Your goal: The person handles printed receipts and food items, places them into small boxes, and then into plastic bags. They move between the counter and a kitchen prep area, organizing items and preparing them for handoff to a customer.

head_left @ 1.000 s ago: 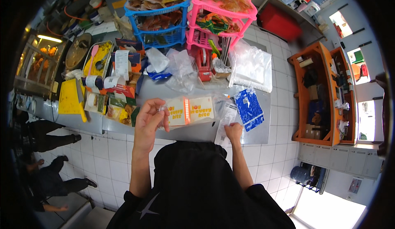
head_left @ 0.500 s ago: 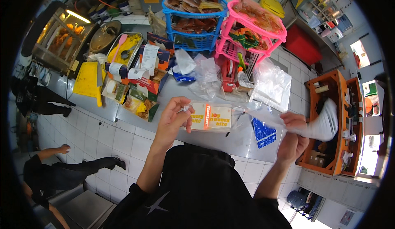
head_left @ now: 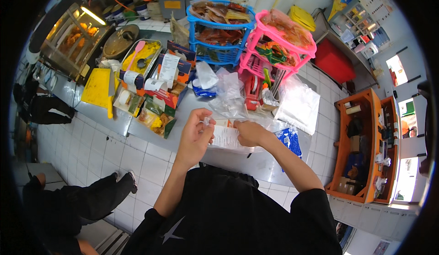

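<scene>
My left hand (head_left: 195, 137) pinches a bunched corner of a clear plastic bag (head_left: 249, 150) near the table's front edge. A small printed box (head_left: 222, 122) is inside the bag, mostly covered. Over it lies a white paper receipt (head_left: 225, 139) with fine print. My right hand (head_left: 250, 133) reaches across to the receipt's right side, fingers curled and closed on it; the fingertips are partly hidden. A blue patterned packet (head_left: 289, 140) lies on the table to the right of my right hand, partly behind the forearm.
Opened meal boxes (head_left: 157, 115), a yellow cutting board (head_left: 96, 90) with a knife, and a tray of yellow food (head_left: 148, 49) stand at left. Blue (head_left: 219, 49) and pink (head_left: 249, 62) basket racks rise behind. Plastic bags (head_left: 299, 104) lie at right. Another person (head_left: 77, 200) is at lower left.
My right hand has swung in from the far right, bringing the white receipt over the bagged box. My left hand keeps its pinch. The person at lower left has shifted.
</scene>
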{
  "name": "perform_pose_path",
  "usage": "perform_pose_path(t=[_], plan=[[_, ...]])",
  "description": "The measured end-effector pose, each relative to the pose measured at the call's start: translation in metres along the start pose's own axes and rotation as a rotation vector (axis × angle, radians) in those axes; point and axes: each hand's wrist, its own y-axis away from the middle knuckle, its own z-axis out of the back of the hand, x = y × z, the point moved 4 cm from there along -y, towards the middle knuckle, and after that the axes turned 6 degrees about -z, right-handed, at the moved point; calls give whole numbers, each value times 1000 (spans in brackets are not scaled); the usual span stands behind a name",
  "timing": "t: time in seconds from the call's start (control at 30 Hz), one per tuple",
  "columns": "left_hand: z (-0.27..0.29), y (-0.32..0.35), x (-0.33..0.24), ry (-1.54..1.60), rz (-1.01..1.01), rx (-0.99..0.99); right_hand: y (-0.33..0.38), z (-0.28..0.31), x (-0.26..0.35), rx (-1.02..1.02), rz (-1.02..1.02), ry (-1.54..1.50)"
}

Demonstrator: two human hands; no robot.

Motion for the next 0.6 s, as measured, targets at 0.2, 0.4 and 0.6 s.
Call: perform_pose_path(t=[0.2, 0.4, 0.6], plan=[[-38, 17, -56, -725, -567, -41, 39, 3, -8, -330, 29, 50], [-96, 8, 47, -993, -239, 658, 123, 34, -6, -283, -121, 235], [-123, 4, 127, -1276, -538, 843, 148, 52, 13, -607, 263, -21]])
